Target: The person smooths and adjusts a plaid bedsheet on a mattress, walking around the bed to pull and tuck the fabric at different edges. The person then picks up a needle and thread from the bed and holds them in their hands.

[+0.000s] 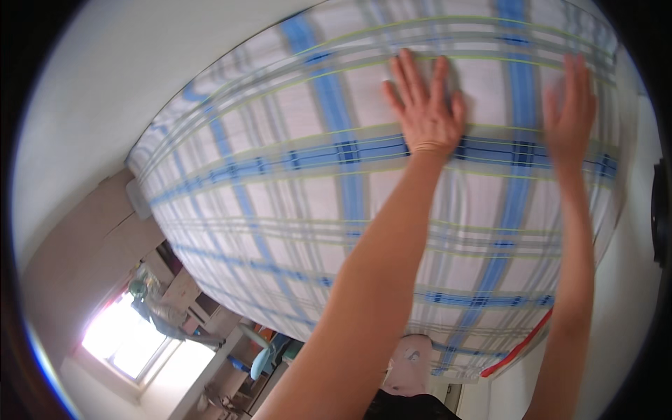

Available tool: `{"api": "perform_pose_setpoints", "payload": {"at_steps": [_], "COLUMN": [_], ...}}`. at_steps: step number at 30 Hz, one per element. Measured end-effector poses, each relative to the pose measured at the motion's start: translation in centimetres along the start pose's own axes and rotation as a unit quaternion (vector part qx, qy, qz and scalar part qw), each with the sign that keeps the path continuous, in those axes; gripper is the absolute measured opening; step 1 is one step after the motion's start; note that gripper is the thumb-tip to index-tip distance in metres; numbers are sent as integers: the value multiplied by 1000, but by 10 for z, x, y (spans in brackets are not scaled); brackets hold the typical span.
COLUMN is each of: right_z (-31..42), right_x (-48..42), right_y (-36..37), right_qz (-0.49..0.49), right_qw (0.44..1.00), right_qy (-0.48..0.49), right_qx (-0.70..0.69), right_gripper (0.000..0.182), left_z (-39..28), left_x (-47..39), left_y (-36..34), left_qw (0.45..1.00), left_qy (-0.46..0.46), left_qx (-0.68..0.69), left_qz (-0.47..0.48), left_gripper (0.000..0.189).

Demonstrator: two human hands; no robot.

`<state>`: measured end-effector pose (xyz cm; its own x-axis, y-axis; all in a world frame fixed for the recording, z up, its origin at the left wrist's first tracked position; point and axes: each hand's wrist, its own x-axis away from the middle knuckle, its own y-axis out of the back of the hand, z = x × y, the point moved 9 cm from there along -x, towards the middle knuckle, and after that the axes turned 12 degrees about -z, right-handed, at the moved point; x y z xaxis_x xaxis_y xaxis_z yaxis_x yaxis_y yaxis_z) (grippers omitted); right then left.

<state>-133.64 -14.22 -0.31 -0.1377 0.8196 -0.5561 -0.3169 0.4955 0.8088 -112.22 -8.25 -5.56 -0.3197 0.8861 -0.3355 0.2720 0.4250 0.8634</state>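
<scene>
A plaid bed sheet (pixel 391 194) in white, blue and grey with thin yellow-green lines spreads across a bed before me. My left hand (pixel 428 107) lies palm down on it, fingers spread, near a wide blue stripe. Further right, close to the bed's side, is my right hand (pixel 572 110), its palm towards the sheet and its thumb apart. Motion blurs that hand, so I cannot tell whether it touches the cloth. Neither hand holds anything. Faint creases run through the sheet below my left hand.
Pale walls (pixel 100 79) border the bed. A red strip (pixel 517 344) runs along its lower right edge. At lower left are a bright window (pixel 126 336), a light-blue chair-like object (pixel 262 359) and cluttered shelves (pixel 231 391). A pale pink item (pixel 409 365) with a printed motif is near me.
</scene>
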Motion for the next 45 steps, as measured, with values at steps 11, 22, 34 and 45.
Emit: {"api": "perform_pose_setpoints", "payload": {"at_steps": [11, 22, 34, 45], "right_z": [105, 116, 137, 420], "right_x": [110, 112, 107, 57], "right_y": [4, 11, 17, -60], "right_qz": [129, 38, 17, 173], "right_qw": [991, 999, 993, 934], "right_qy": [-31, 26, 108, 225], "right_qx": [-11, -25, -35, -217], "right_gripper": [53, 49, 44, 57], "left_z": [-12, 396, 384, 405], "left_x": [1, -107, 174, 184], "left_y": [6, 198, 254, 253], "left_qw": [999, 937, 968, 972], "left_qy": [-19, 204, 127, 192], "left_qx": [42, -256, -216, -138], "left_qz": [-13, -122, -10, 20], "left_gripper": [55, 63, 53, 57]}}
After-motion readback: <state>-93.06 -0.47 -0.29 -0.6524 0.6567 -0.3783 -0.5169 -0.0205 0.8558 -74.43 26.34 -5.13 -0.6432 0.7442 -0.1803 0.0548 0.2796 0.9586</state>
